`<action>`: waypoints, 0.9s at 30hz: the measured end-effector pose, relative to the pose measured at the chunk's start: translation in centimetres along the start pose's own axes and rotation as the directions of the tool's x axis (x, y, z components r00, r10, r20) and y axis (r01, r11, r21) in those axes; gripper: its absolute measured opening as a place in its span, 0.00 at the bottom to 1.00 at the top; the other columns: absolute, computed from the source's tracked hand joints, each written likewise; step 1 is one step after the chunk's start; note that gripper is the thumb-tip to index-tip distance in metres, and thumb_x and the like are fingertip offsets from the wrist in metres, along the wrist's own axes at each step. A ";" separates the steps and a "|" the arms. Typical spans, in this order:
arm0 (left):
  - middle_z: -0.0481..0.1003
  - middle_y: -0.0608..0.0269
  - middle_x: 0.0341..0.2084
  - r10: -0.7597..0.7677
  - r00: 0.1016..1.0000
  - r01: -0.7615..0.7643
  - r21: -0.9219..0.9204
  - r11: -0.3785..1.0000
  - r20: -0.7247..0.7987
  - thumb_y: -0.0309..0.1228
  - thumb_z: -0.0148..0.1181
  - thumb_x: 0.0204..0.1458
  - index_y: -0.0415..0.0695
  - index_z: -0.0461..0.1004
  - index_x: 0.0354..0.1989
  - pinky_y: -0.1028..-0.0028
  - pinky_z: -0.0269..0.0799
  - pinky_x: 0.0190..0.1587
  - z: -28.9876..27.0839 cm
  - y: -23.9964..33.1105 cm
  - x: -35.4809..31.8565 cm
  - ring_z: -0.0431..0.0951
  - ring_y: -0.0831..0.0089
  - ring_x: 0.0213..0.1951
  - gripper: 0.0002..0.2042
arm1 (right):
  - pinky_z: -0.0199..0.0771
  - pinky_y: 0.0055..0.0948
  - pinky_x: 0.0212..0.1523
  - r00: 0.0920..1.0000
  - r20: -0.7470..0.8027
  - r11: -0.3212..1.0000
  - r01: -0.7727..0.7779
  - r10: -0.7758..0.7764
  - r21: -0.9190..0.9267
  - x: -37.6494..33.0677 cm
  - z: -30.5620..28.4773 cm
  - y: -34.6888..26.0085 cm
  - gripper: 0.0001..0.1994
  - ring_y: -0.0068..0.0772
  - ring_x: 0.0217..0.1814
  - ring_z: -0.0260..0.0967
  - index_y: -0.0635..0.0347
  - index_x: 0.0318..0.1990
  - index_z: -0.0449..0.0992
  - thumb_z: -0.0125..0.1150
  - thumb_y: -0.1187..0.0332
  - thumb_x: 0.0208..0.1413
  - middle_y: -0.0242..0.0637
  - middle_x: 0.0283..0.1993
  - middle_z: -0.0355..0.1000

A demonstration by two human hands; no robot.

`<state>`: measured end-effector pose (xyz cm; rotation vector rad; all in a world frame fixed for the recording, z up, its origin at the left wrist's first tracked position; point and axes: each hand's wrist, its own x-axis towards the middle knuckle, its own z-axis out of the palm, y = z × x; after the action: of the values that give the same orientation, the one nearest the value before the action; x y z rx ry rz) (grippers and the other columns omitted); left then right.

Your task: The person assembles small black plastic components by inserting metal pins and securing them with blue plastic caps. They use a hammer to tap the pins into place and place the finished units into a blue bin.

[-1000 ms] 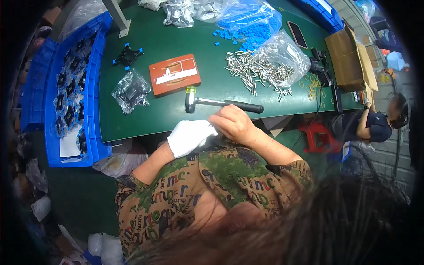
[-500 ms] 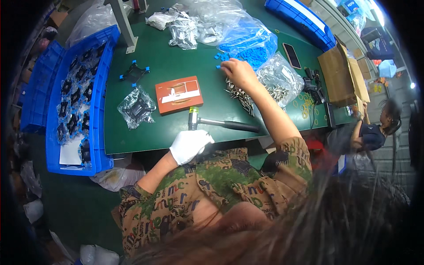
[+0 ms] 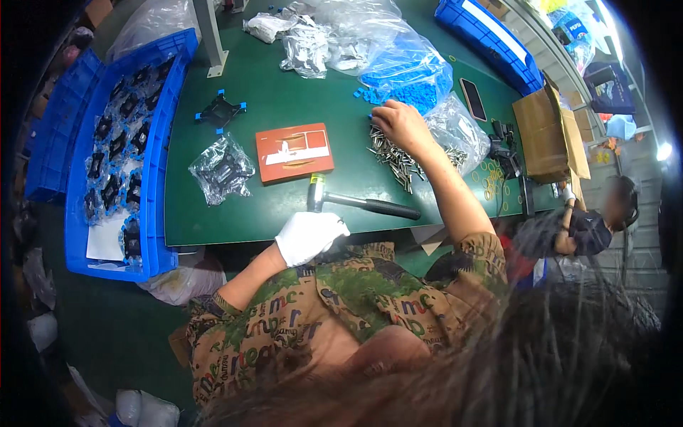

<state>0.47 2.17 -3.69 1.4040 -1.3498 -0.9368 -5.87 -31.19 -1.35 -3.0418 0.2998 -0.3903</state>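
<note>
- Pins (image 3: pixel 398 169) are lying beneath right hand (image 3: pixel 403 127), upper centre; grasp not discernible.
- Left hand (image 3: pixel 311 237) is showing curled fingers, centre; contents hidden.
- Careless withdrawal is risking scattered pins.

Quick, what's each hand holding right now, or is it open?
Left hand: gloved, fingers curled; can't tell if it holds anything.
Right hand: bare, fingers bent by metal pins; can't tell if it's gripping.
</note>
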 end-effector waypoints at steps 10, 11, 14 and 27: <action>0.76 0.62 0.23 0.129 0.991 -0.135 0.229 0.964 0.042 0.31 0.51 0.62 0.42 0.79 0.38 0.69 0.73 0.29 -0.2 -0.5 0.2 0.76 0.71 0.23 0.10 | 0.74 0.52 0.42 0.971 0.083 0.972 -0.214 0.223 -0.097 1.7 1.3 2.0 0.14 0.49 0.44 0.78 0.52 0.40 0.83 0.56 0.54 0.63 0.41 0.40 0.79; 0.76 0.63 0.24 0.150 0.987 -0.158 0.281 0.947 0.051 0.31 0.51 0.62 0.42 0.79 0.38 0.70 0.73 0.29 -0.3 -0.5 0.2 0.76 0.71 0.23 0.10 | 0.74 0.52 0.43 0.967 0.097 0.970 -0.229 0.236 -0.077 1.5 1.3 1.9 0.15 0.49 0.44 0.78 0.52 0.40 0.83 0.56 0.54 0.62 0.41 0.41 0.79; 0.75 0.65 0.24 0.304 0.951 -0.292 0.450 0.844 0.047 0.30 0.53 0.58 0.46 0.79 0.40 0.71 0.74 0.30 0.3 -2.1 0.2 0.77 0.70 0.24 0.08 | 0.72 0.51 0.46 0.949 0.162 0.962 -0.263 0.271 -0.073 1.5 1.2 1.3 0.15 0.47 0.48 0.77 0.51 0.42 0.83 0.57 0.52 0.62 0.40 0.44 0.79; 0.76 0.54 0.24 0.135 0.987 -0.159 0.541 0.826 0.084 0.38 0.53 0.61 0.48 0.78 0.33 0.56 0.74 0.32 0.8 -0.3 -1.2 0.78 0.53 0.28 0.10 | 0.71 0.46 0.35 0.975 0.207 0.931 -0.002 -0.079 0.366 -1.1 -4.4 -6.3 0.15 0.55 0.34 0.72 0.64 0.36 0.75 0.57 0.59 0.65 0.48 0.31 0.73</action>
<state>-0.34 3.30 -4.25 1.6718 -1.8256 -0.4878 -6.89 -24.98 3.19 -2.6926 0.1352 -0.0937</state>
